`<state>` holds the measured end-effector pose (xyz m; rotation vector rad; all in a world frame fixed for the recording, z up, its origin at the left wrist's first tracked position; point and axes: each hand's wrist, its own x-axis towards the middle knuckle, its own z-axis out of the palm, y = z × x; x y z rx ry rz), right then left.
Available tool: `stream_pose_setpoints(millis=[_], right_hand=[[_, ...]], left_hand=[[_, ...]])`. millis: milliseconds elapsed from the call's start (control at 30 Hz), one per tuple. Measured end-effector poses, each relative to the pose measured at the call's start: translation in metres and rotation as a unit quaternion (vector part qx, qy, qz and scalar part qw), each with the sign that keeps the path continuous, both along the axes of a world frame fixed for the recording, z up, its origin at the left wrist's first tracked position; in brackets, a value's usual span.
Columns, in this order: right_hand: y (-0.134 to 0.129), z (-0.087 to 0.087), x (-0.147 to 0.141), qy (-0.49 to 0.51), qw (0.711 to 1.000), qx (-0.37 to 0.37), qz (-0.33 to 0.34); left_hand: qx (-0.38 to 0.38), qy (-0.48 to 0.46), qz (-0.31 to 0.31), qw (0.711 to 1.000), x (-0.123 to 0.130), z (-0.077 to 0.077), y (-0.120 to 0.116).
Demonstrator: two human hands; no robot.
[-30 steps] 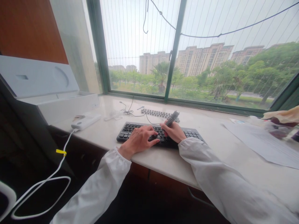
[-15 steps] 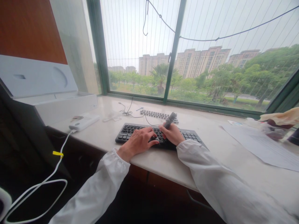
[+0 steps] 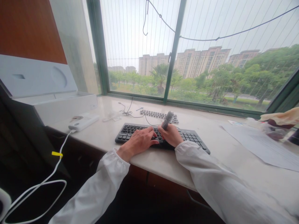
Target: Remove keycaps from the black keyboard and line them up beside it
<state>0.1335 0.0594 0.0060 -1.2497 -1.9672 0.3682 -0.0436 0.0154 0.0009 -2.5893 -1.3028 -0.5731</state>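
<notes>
1. The right hand [image 3: 171, 134] is closed around a dark brush-like tool [image 3: 166, 120], its rough end up above the fist and its lower end hidden.
2. The left hand [image 3: 139, 140] lies over the keyboard [image 3: 192, 136] with bent fingers and the thumb set apart; whether the fingertips grip anything, I cannot tell.
3. The keyboard is beneath both hands, showing to the left of the left hand and to the right of the right hand, flat on the worktop [image 3: 161, 163].
4. Just beyond the hands, loose keys [image 3: 151, 114] lie in rows.
5. Beyond the left hand is a thin dark cable [image 3: 128, 112].
6. Well left of the left hand are a white adapter [image 3: 85, 122] and an open white box [image 3: 66, 107].
7. Well right of the right hand lies paper [image 3: 259, 144].
</notes>
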Motion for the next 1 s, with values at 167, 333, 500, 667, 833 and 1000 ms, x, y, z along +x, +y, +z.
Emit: stream_pose_setpoints(millis=[167, 333, 500, 667, 833, 1000], right_hand=[[0.004, -0.002, 0.001, 0.017, 0.999, -0.047, 0.001], [0.007, -0.003, 0.004, 0.026, 0.995, -0.096, 0.019], [0.01, -0.003, 0.006, 0.018, 0.995, -0.092, 0.031], [0.012, -0.006, 0.0, 0.002, 0.997, -0.058, 0.052], [0.009, -0.009, -0.009, -0.01, 0.998, 0.034, 0.047], [0.005, -0.007, -0.008, -0.01, 0.998, 0.033, 0.054]], left_hand=[[-0.002, 0.002, -0.002, 1.0, 0.0, -0.001, 0.002], [0.0, 0.002, -0.001, 1.0, 0.0, -0.002, 0.002], [0.005, 0.001, -0.007, 1.0, 0.0, -0.002, 0.003], [0.012, -0.001, -0.011, 1.0, -0.001, -0.002, 0.004], [0.008, -0.018, -0.012, 1.0, -0.003, 0.0, 0.001], [-0.004, -0.034, 0.02, 0.999, -0.004, 0.001, -0.001]])
